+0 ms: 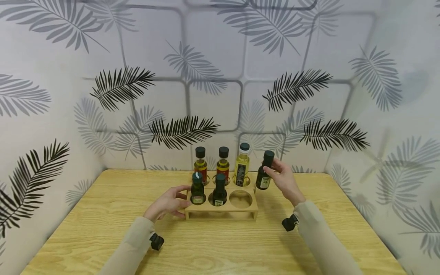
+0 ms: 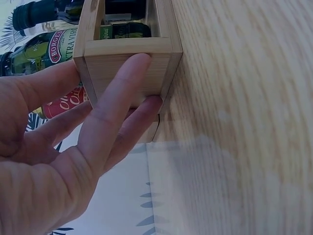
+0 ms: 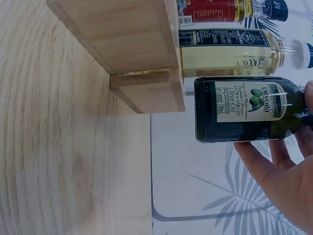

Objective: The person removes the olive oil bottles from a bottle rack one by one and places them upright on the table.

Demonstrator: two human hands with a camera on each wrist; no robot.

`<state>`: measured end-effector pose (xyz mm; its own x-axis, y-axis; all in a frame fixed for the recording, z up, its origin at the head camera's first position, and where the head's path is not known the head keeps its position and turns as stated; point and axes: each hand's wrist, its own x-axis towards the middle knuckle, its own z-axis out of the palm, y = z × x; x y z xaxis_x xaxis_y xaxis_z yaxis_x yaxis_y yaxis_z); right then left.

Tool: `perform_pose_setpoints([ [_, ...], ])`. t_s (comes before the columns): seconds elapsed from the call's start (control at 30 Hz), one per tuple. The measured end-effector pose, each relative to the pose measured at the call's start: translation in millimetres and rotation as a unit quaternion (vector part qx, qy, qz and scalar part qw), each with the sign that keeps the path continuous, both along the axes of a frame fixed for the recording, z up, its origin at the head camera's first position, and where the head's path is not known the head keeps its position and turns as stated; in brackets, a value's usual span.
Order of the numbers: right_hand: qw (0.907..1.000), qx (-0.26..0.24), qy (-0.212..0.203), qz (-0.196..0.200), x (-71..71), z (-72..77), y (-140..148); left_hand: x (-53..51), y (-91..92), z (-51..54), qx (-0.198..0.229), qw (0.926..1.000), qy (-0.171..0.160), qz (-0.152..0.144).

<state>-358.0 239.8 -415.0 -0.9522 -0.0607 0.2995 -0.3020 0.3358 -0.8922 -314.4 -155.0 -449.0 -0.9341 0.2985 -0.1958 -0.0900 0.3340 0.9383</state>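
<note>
A small dark bottle (image 1: 263, 175) is held off the table (image 1: 206, 244) by the right hand (image 1: 284, 179), its upper part pinched between the thumb and the curled fingers (image 3: 257, 164), so that the body is hung below the fingertips and the cap is carried above them. Its long axis is close to upright, with the cap leaned slightly to the right, and its base is held just beside the right end of the wooden rack (image 1: 223, 209). The front right hole (image 1: 240, 194) of that rack is placed to the left of the right fingers, lower and closer to the person; it is reached more nearly by the right hand than by the left. In the back row, the pale yellow bottle (image 1: 242, 170) is set directly left of the right fingers. The rack's opposite end is touched by the left hand (image 1: 167, 201), with its fingers spread and fairly straight along the end panel. Just right of the left fingers, a green bottle (image 1: 197, 194) is seated in the front row, with a second dark bottle (image 1: 219, 193) beyond it.
</note>
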Motion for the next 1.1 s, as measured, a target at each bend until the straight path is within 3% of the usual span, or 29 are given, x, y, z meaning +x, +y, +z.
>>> perform_pose_setpoints([
  [0.37, 1.0, -0.007, 0.003, -0.006, -16.4, -21.6, 13.5, 2.0, 0.5, 0.0, 0.001, 1.0, 0.0, -0.002],
  [0.67, 0.9993, 0.008, -0.035, 0.0, -25.2, -27.0, 21.3, 1.7, 0.4, 1.4, -0.003, 1.0, 0.002, -0.004],
  [1.1, 0.9994, 0.017, -0.022, 0.02, -34.9, -39.9, 29.2, -0.3, -0.9, -1.6, -0.001, 1.0, 0.004, -0.004],
])
